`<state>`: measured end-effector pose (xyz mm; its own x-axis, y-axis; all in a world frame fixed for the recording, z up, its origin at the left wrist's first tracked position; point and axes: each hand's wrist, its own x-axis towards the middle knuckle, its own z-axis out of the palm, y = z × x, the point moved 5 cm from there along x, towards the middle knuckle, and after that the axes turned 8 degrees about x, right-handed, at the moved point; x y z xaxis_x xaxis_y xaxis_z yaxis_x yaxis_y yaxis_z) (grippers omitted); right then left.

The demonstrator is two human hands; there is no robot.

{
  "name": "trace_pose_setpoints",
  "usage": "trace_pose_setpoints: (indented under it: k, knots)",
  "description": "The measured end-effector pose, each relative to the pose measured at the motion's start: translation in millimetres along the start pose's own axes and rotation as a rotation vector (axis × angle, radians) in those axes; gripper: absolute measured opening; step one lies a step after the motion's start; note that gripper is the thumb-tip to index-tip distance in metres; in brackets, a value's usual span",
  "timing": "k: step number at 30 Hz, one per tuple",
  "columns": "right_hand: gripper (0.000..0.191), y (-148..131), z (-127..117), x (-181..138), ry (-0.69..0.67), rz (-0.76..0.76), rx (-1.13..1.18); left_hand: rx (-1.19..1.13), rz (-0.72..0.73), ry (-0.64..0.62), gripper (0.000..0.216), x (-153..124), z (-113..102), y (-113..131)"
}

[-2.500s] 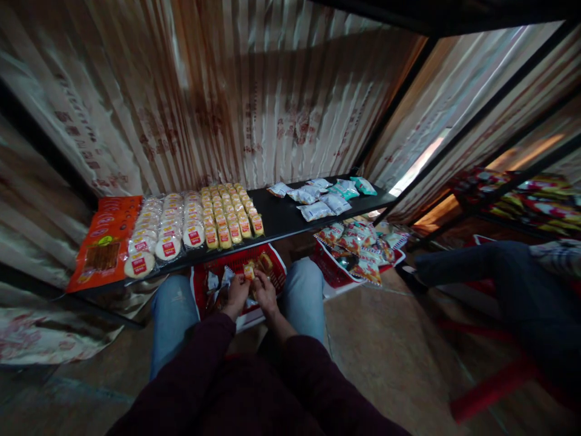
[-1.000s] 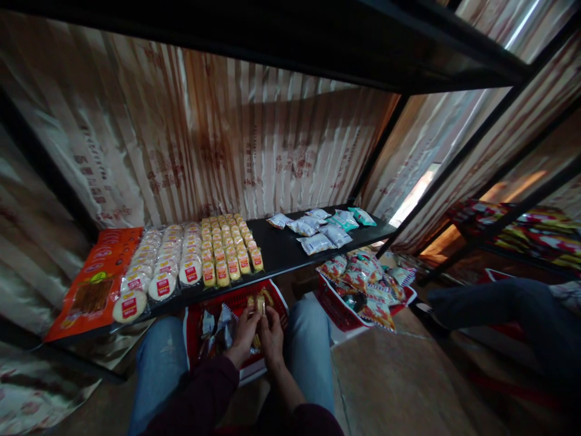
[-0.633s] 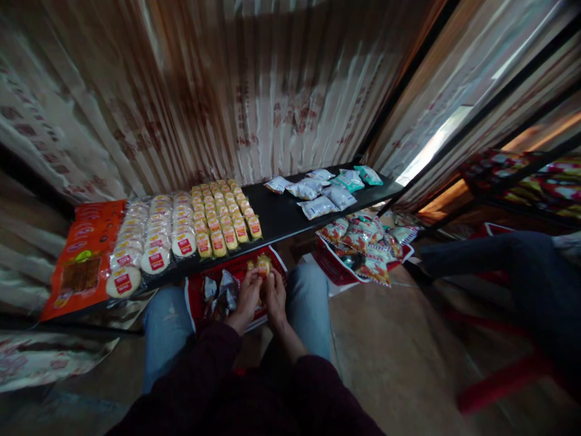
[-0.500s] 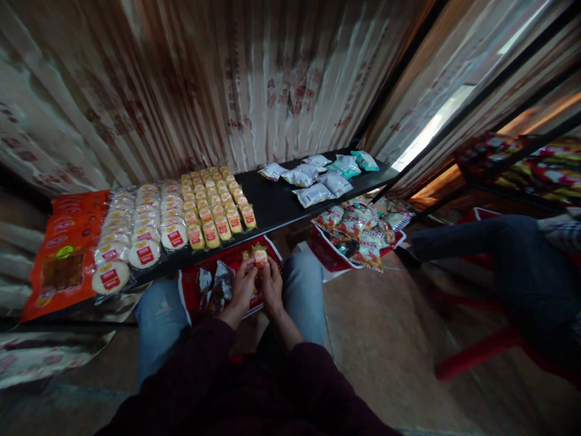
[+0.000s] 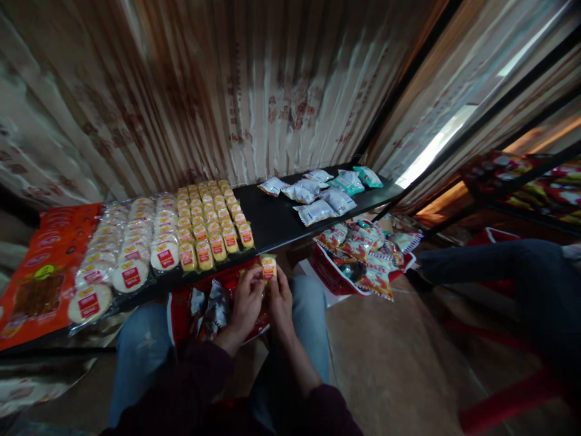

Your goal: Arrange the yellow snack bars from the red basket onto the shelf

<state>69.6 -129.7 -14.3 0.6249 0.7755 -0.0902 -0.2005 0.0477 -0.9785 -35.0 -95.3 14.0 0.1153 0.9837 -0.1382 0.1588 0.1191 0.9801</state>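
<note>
A small yellow wrapped snack cake [image 5: 269,267] with an orange and white label is held upright between both hands. My left hand [image 5: 246,301] pinches it from the left side, fingers curled. My right hand [image 5: 280,303] grips its right edge, thumb against the front. Both hands hover over a red basket [image 5: 175,315] between my knees, which holds several foil snack packets [image 5: 216,306]. Just beyond, on a black shelf [image 5: 272,224], stand rows of matching yellow cakes [image 5: 213,227]. Left of them are rows of round white wrapped cakes [image 5: 131,272].
At the shelf's left end lies a large orange packet [image 5: 43,266]; toward its right end lie silver and green packets [image 5: 318,212]. A second red basket [image 5: 336,274] of snack bags stands on the floor. Another person's leg [image 5: 485,263] and a red stool [image 5: 508,402] are at right.
The view has tilted and come closer, so the shelf sits lower. Both hands have raised the cake slightly, with its label now facing me more clearly.
</note>
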Motion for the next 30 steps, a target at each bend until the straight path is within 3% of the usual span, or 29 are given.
trace_pose_setpoints:
  k: [7,14,23,30]
  knots:
    - [0.043,-19,-5,29,0.000,-0.083,-0.006,0.015,0.104,0.002,0.031,17,20,23]
    - [0.039,-42,6,64,-0.044,-0.189,-0.070,0.036,0.102,-0.015,0.033,54,31,37]
    - [0.037,-47,42,140,-0.141,-0.236,-0.030,-0.047,0.055,-0.023,0.020,118,41,69]
    - [0.034,-53,84,188,-0.168,-0.240,0.004,0.066,0.040,0.088,0.016,170,33,95]
